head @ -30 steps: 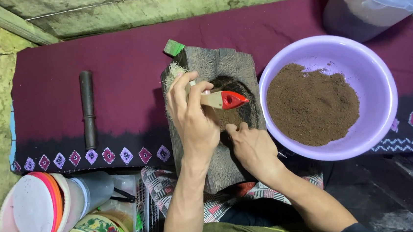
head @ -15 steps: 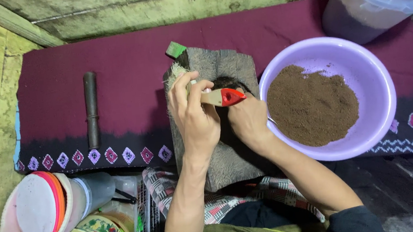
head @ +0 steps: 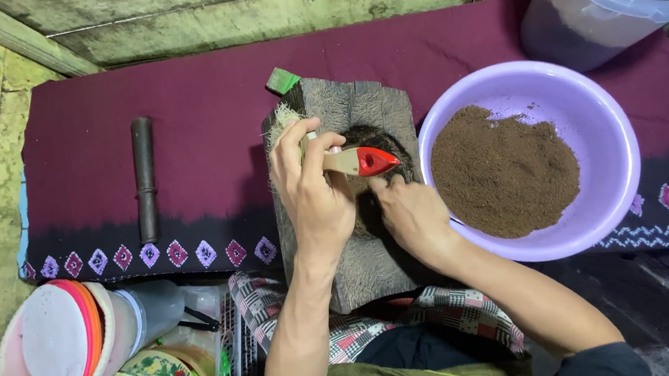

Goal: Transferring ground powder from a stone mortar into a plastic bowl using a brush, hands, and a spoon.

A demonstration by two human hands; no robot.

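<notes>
Moved up and leftward since a second ago: right hand [head: 408, 218], then low on the grey carved wooden block [head: 356, 210], now pressed with curled fingers against the dark hollow [head: 374, 141] at the block's middle. Left hand [head: 314, 185] hardly shifted, wrapped around a small brush with pale wooden handle and red tip [head: 356, 162], thumb and fingers pinching the handle near the bristle end. Bristles [head: 280, 121] pale and fuzzy, poking out past the fingers at the block's left edge. Whether anything sits under the right hand's fingers, cannot tell.

Brush lying across the block's upper half, above the dark hollow. Long axis close to horizontal in the head view, tilted slightly; red tip aimed right toward the lilac plastic basin of brown powder [head: 531, 160], bristles aimed left and up.

Risks, as a judgement: basin rim touching or just beside the right wrist, so a sharp outward sweep of that arm could knock it and spill powder over the maroon patterned cloth [head: 185, 104] on the table. Block resting partly on the lap, so uneven pressing could rock it.
</notes>
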